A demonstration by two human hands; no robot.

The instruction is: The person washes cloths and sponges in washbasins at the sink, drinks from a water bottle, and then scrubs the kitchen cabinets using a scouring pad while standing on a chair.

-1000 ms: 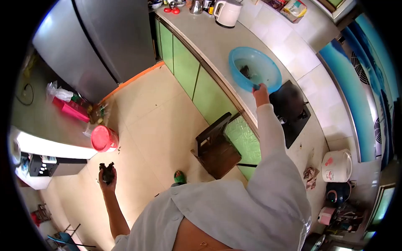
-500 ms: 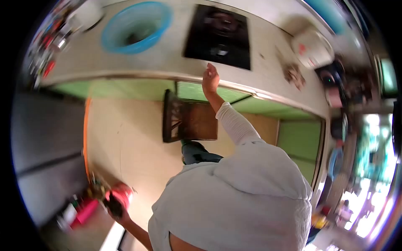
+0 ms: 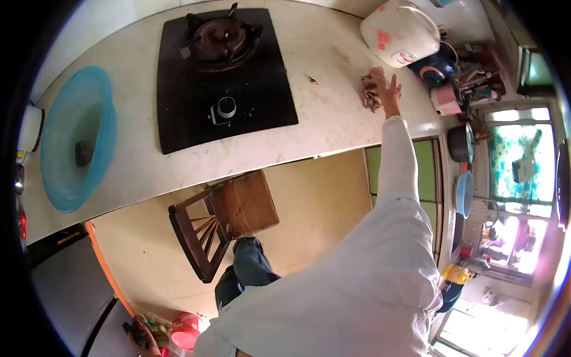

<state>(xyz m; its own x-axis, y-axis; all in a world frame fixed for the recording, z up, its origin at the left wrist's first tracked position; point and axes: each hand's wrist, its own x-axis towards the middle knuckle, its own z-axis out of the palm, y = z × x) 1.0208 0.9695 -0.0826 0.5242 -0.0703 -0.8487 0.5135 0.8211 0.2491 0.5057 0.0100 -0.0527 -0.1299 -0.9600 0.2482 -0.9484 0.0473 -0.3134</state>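
Now the right hand (image 3: 389, 98), a second ago on the rim of the blue basin (image 3: 65, 131), stretches loosely spread fingers at a crumpled cloth (image 3: 369, 95) on the counter (image 3: 333, 113), contact unclear, while the left hand (image 3: 151, 345), lower left, still grips a dark clump (image 3: 137, 334).

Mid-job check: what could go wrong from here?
The leg is close to the wooden chair; turning could cause a stumble. The right hand, at the crumpled cloth, might bump the white container nearby. The dark clump in the left hand might slip.
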